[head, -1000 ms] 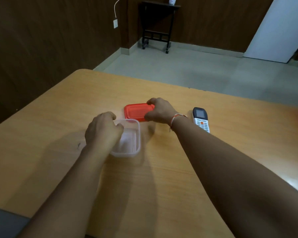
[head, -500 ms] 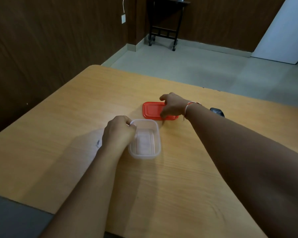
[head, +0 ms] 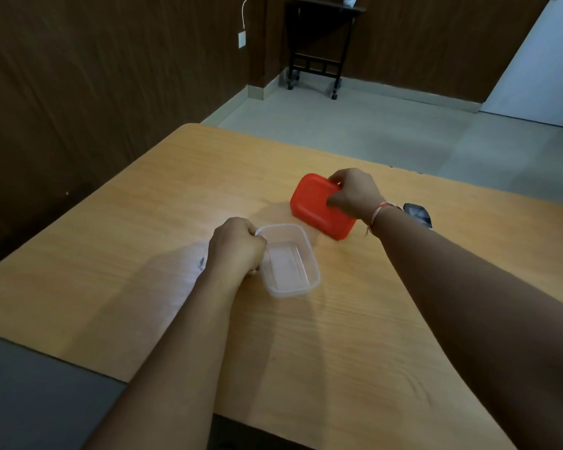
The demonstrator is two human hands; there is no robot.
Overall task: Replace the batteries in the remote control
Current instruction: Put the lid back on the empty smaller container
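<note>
Our left hand [head: 236, 245] clenches the rim of the clear tub [head: 290, 259] on the bench [head: 143, 254]; our right hand [head: 353, 193] grasps the tilted red lid [head: 316, 207]. The remote control [head: 418, 214] lies just behind the right wrist, mostly hidden.

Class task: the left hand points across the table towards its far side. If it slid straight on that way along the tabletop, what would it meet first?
Probably the clear container, whose rim the left hand already grips; past it, the red lid. Depth is uncertain.
</note>
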